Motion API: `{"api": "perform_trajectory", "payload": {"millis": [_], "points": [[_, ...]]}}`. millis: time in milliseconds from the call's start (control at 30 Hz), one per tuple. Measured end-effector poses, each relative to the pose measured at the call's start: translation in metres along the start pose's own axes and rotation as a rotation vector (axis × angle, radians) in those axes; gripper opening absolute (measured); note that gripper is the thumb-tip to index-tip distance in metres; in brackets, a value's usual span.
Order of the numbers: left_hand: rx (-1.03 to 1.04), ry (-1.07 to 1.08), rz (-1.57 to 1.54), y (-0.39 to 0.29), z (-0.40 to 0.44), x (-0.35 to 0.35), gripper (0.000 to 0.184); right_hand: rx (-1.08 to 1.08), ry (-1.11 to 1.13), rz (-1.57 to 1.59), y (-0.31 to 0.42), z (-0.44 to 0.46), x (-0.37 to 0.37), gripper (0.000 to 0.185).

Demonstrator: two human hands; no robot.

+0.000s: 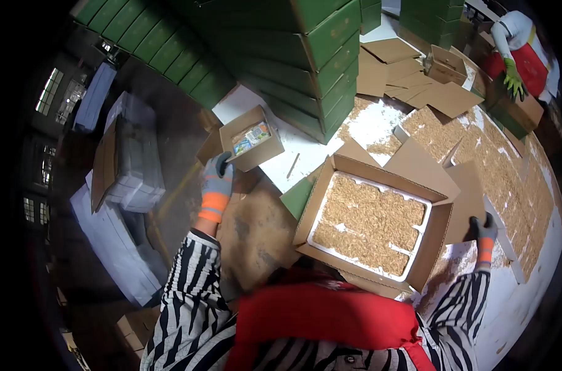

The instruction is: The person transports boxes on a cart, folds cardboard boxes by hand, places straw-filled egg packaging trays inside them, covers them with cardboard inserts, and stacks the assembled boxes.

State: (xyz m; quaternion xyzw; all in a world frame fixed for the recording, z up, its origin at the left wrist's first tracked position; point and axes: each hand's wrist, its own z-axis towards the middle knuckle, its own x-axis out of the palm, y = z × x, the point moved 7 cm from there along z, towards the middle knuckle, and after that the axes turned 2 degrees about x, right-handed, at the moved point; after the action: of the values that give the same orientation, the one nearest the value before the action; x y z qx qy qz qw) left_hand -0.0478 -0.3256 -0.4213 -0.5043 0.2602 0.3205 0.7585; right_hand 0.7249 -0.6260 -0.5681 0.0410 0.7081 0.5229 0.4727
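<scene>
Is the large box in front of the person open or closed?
Open: the large box has flaps spread outward, with a white tray visible inside.

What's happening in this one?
Someone in a striped top and red apron works at an open carton holding wood-like shavings in a white tray. Their gloved left hand is at a small box of colourful packets; the gloved right hand is at a cardboard flap. Whether either grips is unclear. Beyond, a co-worker in green gloves leans over another box.
</scene>
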Motion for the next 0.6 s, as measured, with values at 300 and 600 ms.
{"api": "perform_trajectory", "payload": {"millis": [300, 600], "points": [[-0.035, 0.307, 0.38, 0.103, 0.13, 0.122, 0.018, 0.222, -0.528, 0.499, 0.068, -0.155, -0.058, 0.043], [-0.094, 0.484, 0.42, 0.152, 0.152, 0.173, 0.038, 0.131, -0.638, 0.329, 0.208, -0.229, -0.004, 0.037]]}}
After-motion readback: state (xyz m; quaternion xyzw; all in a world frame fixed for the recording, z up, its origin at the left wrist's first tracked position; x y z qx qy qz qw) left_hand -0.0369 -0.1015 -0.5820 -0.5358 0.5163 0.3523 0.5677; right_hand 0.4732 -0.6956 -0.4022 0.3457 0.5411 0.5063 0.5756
